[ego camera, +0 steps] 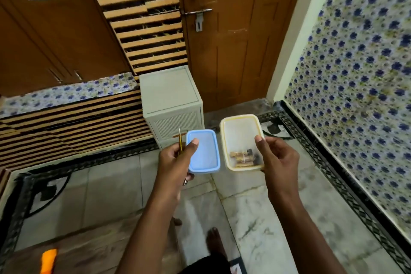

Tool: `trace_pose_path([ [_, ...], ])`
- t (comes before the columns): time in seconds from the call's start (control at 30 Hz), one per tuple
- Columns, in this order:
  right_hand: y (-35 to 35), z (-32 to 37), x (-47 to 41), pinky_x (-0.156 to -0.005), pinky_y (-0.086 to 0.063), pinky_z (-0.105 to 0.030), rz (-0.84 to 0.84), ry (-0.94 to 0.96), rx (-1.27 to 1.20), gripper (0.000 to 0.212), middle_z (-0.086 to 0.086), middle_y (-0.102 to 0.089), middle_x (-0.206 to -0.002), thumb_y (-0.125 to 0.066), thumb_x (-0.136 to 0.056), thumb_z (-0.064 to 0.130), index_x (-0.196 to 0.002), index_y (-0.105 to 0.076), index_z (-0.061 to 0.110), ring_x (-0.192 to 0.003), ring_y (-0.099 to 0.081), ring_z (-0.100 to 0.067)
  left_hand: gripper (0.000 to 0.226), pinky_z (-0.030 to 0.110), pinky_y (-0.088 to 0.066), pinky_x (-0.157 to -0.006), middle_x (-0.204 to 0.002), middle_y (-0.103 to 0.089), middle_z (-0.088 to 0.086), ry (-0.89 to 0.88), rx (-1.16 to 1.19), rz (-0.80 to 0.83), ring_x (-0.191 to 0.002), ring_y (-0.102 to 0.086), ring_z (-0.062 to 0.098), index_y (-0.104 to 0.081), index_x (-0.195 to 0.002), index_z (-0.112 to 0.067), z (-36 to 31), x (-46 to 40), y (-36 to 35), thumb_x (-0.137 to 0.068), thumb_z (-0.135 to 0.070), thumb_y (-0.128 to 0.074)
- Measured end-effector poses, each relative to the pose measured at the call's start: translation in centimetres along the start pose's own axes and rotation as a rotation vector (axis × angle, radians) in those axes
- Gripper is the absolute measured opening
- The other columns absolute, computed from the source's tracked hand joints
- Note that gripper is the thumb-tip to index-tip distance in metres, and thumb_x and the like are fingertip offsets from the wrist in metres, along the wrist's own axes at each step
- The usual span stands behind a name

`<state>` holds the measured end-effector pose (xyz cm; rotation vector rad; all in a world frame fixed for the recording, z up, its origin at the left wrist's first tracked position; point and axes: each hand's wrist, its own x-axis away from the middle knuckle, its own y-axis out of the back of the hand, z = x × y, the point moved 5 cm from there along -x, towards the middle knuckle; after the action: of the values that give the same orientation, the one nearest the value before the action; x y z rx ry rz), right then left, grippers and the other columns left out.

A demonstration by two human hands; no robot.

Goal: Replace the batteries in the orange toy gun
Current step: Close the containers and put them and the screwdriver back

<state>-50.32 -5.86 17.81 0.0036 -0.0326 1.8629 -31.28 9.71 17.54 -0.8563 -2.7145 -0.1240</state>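
My left hand [175, 160] grips a blue plastic lid [203, 153] with the thumb on top, and a thin yellow screwdriver [180, 142] sticks up from the same grip. My right hand [278, 158] holds a clear rectangular box with a yellow rim [240, 122], the thumb on its near edge. Several batteries [243, 158] lie at the box's near end. An orange object [48, 261], probably the toy gun, shows at the bottom left on the floor, mostly cut off by the frame.
A small grey plastic drawer cabinet [171, 100] stands ahead on the marble floor [111, 196], beside a brown door [224, 40]. A low striped unit [71, 122] is at the left, a flower-patterned wall [355, 73] at the right. My bare foot [214, 240] is below.
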Motion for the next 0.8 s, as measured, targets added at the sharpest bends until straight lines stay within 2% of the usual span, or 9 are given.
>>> trace_pose_path([
  [0.13, -5.6, -0.9, -5.7, -0.072, -0.062, -0.058, 0.053, -0.010, 0.012, 0.023, -0.008, -0.078, -0.089, -0.073, -0.094, 0.041, -0.094, -0.076, 0.018, -0.087, -0.075, -0.034, 0.046, 0.024, -0.029, -0.045, -0.078, -0.050, 0.014, 0.026, 0.026, -0.050, -0.054, -0.048, 0.017, -0.065, -0.103, 0.010, -1.5, -7.0, 1.2, -0.094, -0.035, -0.074],
  [0.23, -9.1, -1.9, -9.1, -0.074, -0.064, -0.056, 0.076, -0.029, 0.021, 0.016, -0.006, -0.078, -0.091, -0.072, -0.099, 0.035, -0.096, -0.076, 0.019, -0.088, -0.076, -0.030, 0.047, 0.024, -0.031, -0.046, -0.076, -0.052, 0.012, 0.023, 0.014, -0.078, -0.055, -0.052, 0.016, -0.064, -0.103, 0.009, -2.7, -11.1, 1.7, -0.094, -0.036, -0.074],
  [0.3, -11.8, -2.6, -11.7, -0.073, -0.064, -0.054, 0.095, -0.045, 0.034, 0.018, -0.004, -0.077, -0.089, -0.072, -0.097, 0.038, -0.094, -0.076, 0.021, -0.087, -0.075, -0.029, 0.045, 0.021, -0.030, -0.044, -0.074, -0.045, 0.011, 0.037, 0.004, -0.121, -0.050, -0.045, 0.014, -0.061, -0.097, 0.011, -3.1, -14.3, 2.3, -0.095, -0.033, -0.074],
  [0.37, -14.5, -3.5, -14.3, -0.075, -0.064, -0.059, 0.120, -0.067, 0.050, 0.022, -0.004, -0.078, -0.090, -0.072, -0.095, 0.043, -0.093, -0.075, 0.022, -0.089, -0.075, -0.032, 0.037, 0.019, -0.029, -0.042, -0.071, -0.038, 0.009, 0.055, -0.002, -0.150, -0.047, -0.037, 0.013, -0.062, -0.091, 0.004, -3.4, -17.5, 2.7, -0.094, -0.030, -0.074],
  [0.43, -17.0, -4.6, -17.1, -0.077, -0.064, -0.061, 0.156, -0.083, 0.073, 0.020, -0.003, -0.078, -0.092, -0.071, -0.096, 0.043, -0.095, -0.075, 0.023, -0.090, -0.077, -0.030, 0.033, 0.019, -0.031, -0.041, -0.070, -0.039, 0.009, 0.067, -0.026, -0.177, -0.048, -0.037, 0.014, -0.063, -0.089, 0.000, -3.4, -20.8, 3.1, -0.093, -0.031, -0.075],
  [0.53, -20.4, -6.2, -21.2, -0.079, -0.064, -0.060, 0.199, -0.120, 0.109, 0.020, -0.001, -0.080, -0.093, -0.071, -0.096, 0.046, -0.099, -0.075, 0.027, -0.090, -0.078, -0.025, 0.029, 0.021, -0.032, -0.040, -0.072, -0.043, 0.009, 0.090, -0.055, -0.210, -0.049, -0.040, 0.014, -0.063, -0.084, -0.009, -3.2, -25.7, 3.6, -0.093, -0.034, -0.075],
  [0.63, -23.6, -7.8, -25.6, -0.081, -0.064, -0.056, 0.227, -0.136, 0.142, 0.014, 0.000, -0.079, -0.091, -0.073, -0.098, 0.037, -0.096, -0.073, 0.024, -0.088, -0.078, -0.022, 0.030, 0.021, -0.028, -0.041, -0.075, -0.039, 0.010, 0.128, -0.084, -0.246, -0.050, -0.034, 0.017, -0.060, -0.084, -0.011, -2.9, -30.9, 4.0, -0.092, -0.034, -0.076],
  [0.8, -29.3, -10.1, -32.6, -0.078, -0.063, -0.051, 0.288, -0.131, 0.291, 0.017, 0.000, -0.072, -0.085, -0.069, -0.100, 0.031, -0.091, -0.063, 0.019, -0.081, -0.072, -0.019, 0.037, 0.020, -0.030, -0.041, -0.064, -0.045, 0.005, 0.213, -0.124, -0.355, -0.044, -0.036, 0.016, -0.057, -0.078, -0.011, -1.9, -39.6, 4.4, -0.088, -0.038, -0.080],
])
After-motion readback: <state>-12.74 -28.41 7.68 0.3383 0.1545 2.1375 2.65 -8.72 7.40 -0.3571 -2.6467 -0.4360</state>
